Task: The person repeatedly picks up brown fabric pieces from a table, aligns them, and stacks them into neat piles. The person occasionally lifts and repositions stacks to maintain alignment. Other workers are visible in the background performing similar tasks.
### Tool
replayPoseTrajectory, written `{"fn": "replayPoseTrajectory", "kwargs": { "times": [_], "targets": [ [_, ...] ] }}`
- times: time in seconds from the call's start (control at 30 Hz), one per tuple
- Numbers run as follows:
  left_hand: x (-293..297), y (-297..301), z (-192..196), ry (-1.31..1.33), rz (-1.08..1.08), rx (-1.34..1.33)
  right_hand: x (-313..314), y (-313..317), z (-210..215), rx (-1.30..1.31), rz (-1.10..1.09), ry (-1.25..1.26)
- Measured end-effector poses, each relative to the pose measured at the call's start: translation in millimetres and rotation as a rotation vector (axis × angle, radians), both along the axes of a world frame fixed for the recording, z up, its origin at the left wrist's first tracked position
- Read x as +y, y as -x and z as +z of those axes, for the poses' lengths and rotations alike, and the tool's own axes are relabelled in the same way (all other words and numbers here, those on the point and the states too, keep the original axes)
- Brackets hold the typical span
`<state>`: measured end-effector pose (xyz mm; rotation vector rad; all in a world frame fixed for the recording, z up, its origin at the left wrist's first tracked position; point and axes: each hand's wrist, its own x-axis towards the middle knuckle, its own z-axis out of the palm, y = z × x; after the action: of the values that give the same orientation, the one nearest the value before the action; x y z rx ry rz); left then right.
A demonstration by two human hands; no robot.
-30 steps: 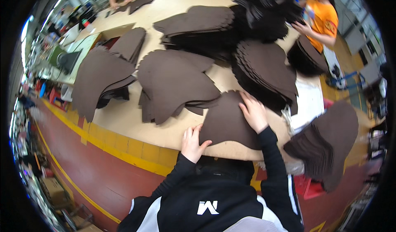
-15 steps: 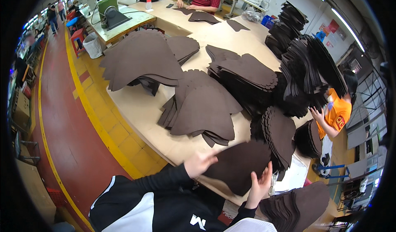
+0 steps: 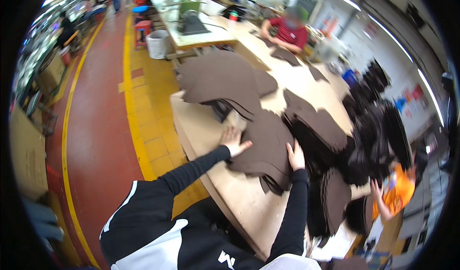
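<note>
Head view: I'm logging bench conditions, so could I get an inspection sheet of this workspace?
Surface: long pale wooden table, bare at its near edge.
Job's things: stack of dark brown cut sheets under both hands; more brown stacks beyond and to the right.
Clutter: loose brown pieces at the far end.
Hands: left hand flat on the stack's left edge; right hand flat on its right side.
Cables: nothing seen.
Surroundings: red floor with yellow lines; person in red seated far off; person in orange at right.
</note>
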<state>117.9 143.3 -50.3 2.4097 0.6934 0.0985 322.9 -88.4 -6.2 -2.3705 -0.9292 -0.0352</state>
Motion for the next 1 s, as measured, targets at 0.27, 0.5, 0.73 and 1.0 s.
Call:
{"fn": "replayPoseTrajectory", "kwargs": {
  "times": [0.27,0.5,0.73,1.0],
  "targets": [
    [-14.3,51.0,10.8,0.304,-0.044,-0.181,-39.6,63.1,-10.3,0.532,-0.059,-0.308],
    [-12.2,73.1,3.3,0.472,-0.137,-0.049,-152.6,124.9,-35.8,0.996,-0.221,-0.778],
    [-30.2,88.9,25.1,0.847,-0.355,0.181,-170.7,190.7,27.2,1.359,-0.244,-0.753],
    [-80.5,133.4,65.0,0.852,-0.391,-0.133,-165.3,227.5,49.8,1.043,-0.172,-0.6]
  ]
}}
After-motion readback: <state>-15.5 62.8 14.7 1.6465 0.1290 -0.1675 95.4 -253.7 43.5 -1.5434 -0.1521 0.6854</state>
